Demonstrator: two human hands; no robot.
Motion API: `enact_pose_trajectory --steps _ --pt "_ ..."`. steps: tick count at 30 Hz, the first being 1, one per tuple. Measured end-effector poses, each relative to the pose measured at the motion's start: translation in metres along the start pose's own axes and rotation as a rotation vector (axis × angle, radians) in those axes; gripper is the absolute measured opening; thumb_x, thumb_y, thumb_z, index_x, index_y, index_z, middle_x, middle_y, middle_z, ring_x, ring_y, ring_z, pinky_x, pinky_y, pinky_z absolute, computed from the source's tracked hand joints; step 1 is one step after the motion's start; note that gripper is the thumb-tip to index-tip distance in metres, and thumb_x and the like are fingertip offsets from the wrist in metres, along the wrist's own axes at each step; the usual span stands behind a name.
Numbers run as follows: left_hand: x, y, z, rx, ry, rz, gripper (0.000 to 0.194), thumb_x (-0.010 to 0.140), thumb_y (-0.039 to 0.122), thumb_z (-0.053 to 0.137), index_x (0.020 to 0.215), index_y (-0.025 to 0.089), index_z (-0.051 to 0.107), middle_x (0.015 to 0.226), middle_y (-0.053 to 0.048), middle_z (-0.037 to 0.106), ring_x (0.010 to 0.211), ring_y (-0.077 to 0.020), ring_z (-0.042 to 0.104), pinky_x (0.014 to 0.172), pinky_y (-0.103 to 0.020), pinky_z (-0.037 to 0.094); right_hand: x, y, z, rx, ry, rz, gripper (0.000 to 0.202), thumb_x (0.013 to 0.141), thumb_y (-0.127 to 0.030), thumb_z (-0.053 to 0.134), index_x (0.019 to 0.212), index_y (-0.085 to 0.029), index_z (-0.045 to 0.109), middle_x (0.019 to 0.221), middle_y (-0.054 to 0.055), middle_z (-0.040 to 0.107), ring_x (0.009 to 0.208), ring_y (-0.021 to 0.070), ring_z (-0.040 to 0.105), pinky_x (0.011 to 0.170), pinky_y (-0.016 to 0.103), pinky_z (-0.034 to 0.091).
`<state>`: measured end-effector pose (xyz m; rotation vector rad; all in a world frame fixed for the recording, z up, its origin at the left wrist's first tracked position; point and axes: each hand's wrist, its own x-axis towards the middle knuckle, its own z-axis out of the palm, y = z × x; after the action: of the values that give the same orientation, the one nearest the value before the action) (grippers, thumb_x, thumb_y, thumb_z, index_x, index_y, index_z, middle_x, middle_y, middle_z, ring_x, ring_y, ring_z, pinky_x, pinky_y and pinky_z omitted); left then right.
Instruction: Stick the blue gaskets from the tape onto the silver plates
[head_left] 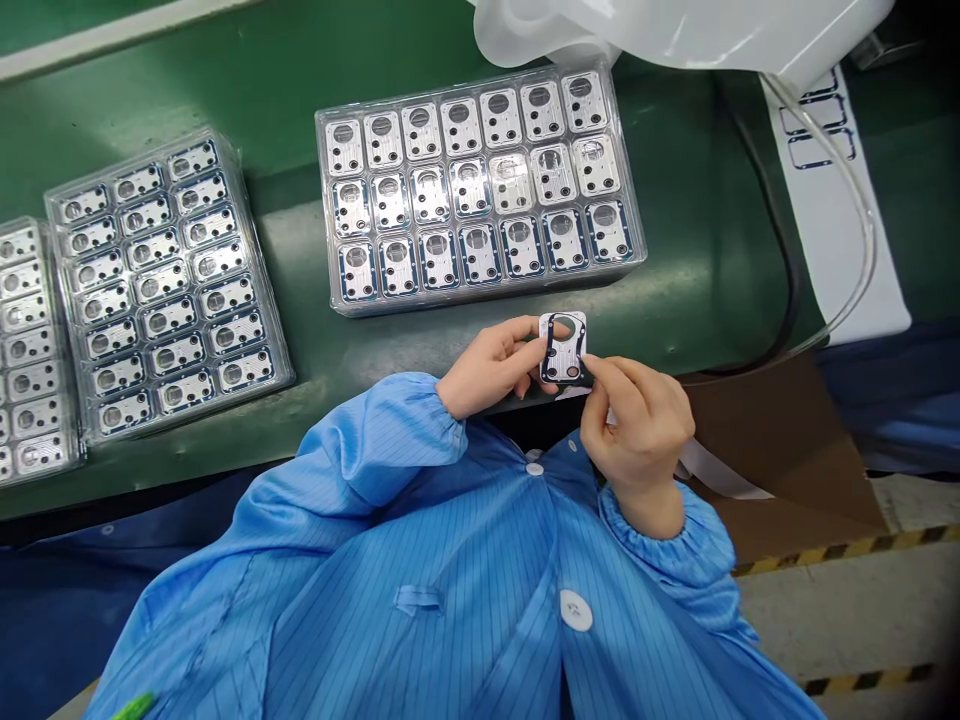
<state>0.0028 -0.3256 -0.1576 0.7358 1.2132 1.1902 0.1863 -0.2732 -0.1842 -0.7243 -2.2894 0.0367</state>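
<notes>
A small silvery metal plate (561, 362) with a large round hole and smaller holes is held over the table's front edge. My left hand (499, 362) grips its left side between thumb and fingers. On the plate's face lies a thin dark gasket (582, 335), its outline wavy and bent inward from the plate's edges. My right hand (641, 415) is closed in a pinch at the plate's right edge, fingertips on the gasket's side; the exact contact is too small to make out. Beyond the hands stands a clear plastic tray (487, 290) filled with similar plates, some with dark-blue borders.
More stacked trays (274, 385) and trays (75, 440) of plates stand at left on the green table (285, 220). A white sheet (847, 250) with dark gasket outlines lies at right, crossed by a clear tube (870, 235) and a black cable (784, 240). Brown cardboard (795, 450) sits below.
</notes>
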Motion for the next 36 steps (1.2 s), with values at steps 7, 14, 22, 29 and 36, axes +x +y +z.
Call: enact_pose_trajectory --steps 7,14,22,29,36 --pt "-0.004 0.003 -0.001 0.06 -0.118 -0.013 0.037 0.096 0.028 0.053 0.125 0.007 0.061 0.075 -0.004 0.067 0.053 -0.0072 0.059 0.046 -0.016 0.037 -0.001 0.006 0.001 0.093 0.023 0.123 0.035 0.089 -0.011 0.06 0.121 -0.023 0.067 0.098 0.008 0.076 0.085 0.0226 0.072 0.076 0.037 0.056" --pt "-0.002 -0.002 -0.002 0.069 -0.13 0.003 0.04 0.096 0.032 0.054 0.127 0.008 0.061 0.079 -0.005 0.068 0.056 -0.0076 0.06 0.046 -0.016 0.037 0.005 -0.002 -0.009 0.564 -0.092 0.547 0.016 0.096 -0.03 0.058 0.097 -0.022 0.072 0.08 0.001 0.07 0.063 0.013 0.063 0.06 0.027 0.052" --pt "-0.003 -0.001 -0.001 0.101 -0.147 0.013 0.045 0.095 0.036 0.054 0.13 0.007 0.06 0.078 -0.005 0.068 0.055 -0.0075 0.059 0.047 -0.016 0.038 0.004 -0.004 -0.005 0.696 -0.101 0.724 0.024 0.096 -0.039 0.06 0.108 -0.023 0.073 0.084 0.002 0.07 0.06 0.0115 0.06 0.057 0.026 0.052" --pt "-0.004 -0.002 0.0 0.144 -0.144 0.007 0.045 0.095 0.038 0.055 0.128 0.009 0.061 0.078 -0.005 0.067 0.056 -0.0085 0.061 0.047 -0.016 0.038 0.015 -0.003 -0.006 0.555 -0.051 0.506 0.024 0.098 -0.03 0.054 0.111 -0.023 0.074 0.106 0.007 0.073 0.08 0.0176 0.069 0.066 0.033 0.059" --pt "-0.005 0.001 0.001 0.138 -0.147 0.008 0.04 0.096 0.033 0.053 0.126 0.009 0.062 0.08 -0.005 0.066 0.056 -0.0083 0.061 0.047 -0.016 0.039 0.023 -0.005 -0.006 0.375 0.06 0.313 0.019 0.093 -0.02 0.059 0.104 -0.022 0.075 0.101 0.008 0.074 0.093 0.0226 0.071 0.083 0.04 0.059"
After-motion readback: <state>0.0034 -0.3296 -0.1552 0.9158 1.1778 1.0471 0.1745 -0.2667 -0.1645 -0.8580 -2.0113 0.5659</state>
